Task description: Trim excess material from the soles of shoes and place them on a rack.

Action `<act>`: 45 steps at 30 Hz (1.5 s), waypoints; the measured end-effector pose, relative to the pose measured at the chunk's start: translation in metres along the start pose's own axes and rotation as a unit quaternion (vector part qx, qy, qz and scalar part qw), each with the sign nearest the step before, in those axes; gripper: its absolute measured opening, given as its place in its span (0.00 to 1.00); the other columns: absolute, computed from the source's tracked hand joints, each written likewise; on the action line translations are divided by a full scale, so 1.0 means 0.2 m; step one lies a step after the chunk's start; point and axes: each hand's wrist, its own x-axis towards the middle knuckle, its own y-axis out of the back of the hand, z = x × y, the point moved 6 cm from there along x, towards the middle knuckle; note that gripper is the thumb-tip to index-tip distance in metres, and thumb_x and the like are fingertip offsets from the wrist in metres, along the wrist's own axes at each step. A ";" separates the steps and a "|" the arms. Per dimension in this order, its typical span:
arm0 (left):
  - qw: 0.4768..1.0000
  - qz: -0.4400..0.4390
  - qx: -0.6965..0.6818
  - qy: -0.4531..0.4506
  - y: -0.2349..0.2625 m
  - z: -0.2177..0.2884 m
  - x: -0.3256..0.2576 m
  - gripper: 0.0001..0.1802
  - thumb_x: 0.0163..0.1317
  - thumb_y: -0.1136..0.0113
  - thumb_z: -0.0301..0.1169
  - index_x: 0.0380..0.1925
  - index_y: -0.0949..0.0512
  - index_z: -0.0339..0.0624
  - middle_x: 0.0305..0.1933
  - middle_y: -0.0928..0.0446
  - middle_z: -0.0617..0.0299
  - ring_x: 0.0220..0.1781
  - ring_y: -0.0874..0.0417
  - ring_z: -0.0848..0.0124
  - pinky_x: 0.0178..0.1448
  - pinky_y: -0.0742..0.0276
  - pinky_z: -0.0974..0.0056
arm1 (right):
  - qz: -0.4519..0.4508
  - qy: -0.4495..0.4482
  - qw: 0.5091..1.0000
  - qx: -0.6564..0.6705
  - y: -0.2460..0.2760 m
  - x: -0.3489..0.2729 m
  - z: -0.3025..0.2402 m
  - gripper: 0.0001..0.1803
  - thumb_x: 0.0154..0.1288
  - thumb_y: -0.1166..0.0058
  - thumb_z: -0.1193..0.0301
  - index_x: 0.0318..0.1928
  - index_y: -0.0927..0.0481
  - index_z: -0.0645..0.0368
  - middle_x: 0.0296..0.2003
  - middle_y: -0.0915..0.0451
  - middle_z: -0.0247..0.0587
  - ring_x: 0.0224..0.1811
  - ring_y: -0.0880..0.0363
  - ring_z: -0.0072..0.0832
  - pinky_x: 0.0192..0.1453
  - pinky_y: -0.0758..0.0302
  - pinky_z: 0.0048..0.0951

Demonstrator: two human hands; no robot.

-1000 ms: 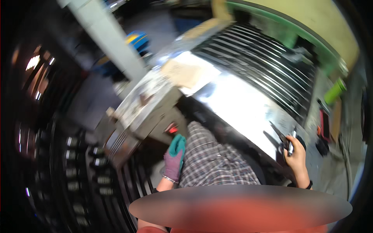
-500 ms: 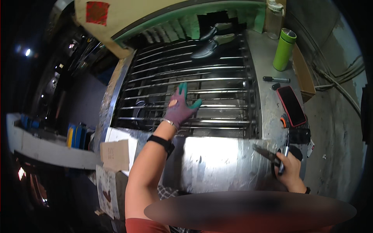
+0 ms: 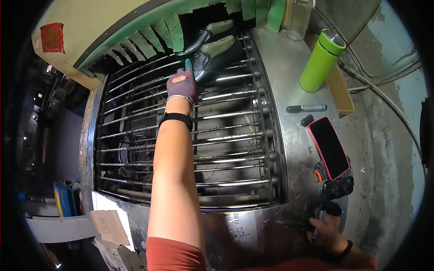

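Observation:
My left hand point(image 3: 182, 85), in a purple glove with green fingertips and a hole on its back, reaches over the roller conveyor point(image 3: 230, 135). Its index finger is stretched out beside a dark shoe point(image 3: 207, 67) on a pale last; whether it touches the shoe is unclear. Behind that lies a second dark shoe point(image 3: 195, 45), also on a last, under the torn flaps. My bare right hand point(image 3: 332, 237) is closed around a marker pen point(image 3: 320, 221) low at the right. A dark pointed tool near this hand is hard to make out now.
Along the right metal ledge stand a green bottle point(image 3: 320, 63) and a clear jug point(image 3: 298, 20). Another marker point(image 3: 306, 108), a red-edged phone point(image 3: 329, 147) and a black object point(image 3: 338, 187) lie there. Cardboard point(image 3: 108, 226) sits at the near left. Green flaps point(image 3: 174, 34) hang at the far end.
My left hand has moved forward over the rollers to the shoes. The view has shifted, and the shoes look nearer. My right hand still grips the marker; the pointed tool shows less.

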 end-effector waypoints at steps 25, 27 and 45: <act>0.556 0.011 -0.726 0.405 0.24 -0.05 -3.67 0.08 0.65 0.40 0.32 0.35 0.21 0.39 0.28 0.23 0.67 0.27 0.27 0.79 0.31 0.32 0.72 | -0.013 0.120 0.987 0.105 -0.02 -0.09 -0.46 0.27 0.50 0.41 0.81 0.55 0.23 0.59 0.43 0.20 0.49 0.43 0.18 0.43 0.48 0.22 0.34; 0.482 0.049 -0.787 0.383 0.22 0.02 -3.79 0.11 0.65 0.39 0.31 0.44 0.22 0.37 0.36 0.20 0.63 0.34 0.20 0.76 0.38 0.24 0.68 | -0.189 0.027 0.915 0.355 -0.22 -0.18 -0.61 0.28 0.50 0.46 0.85 0.56 0.24 0.62 0.43 0.22 0.40 0.45 0.21 0.27 0.55 0.24 0.31; 0.311 0.039 -0.876 0.367 -0.27 0.23 -4.25 0.34 0.56 0.28 0.32 0.61 0.29 0.35 0.57 0.22 0.58 0.56 0.20 0.70 0.58 0.22 0.64 | -0.596 -0.200 0.503 0.594 -0.76 -0.54 -1.38 0.23 0.67 0.38 0.71 0.60 0.29 0.56 0.27 0.30 0.24 0.21 0.42 0.11 0.23 0.48 0.17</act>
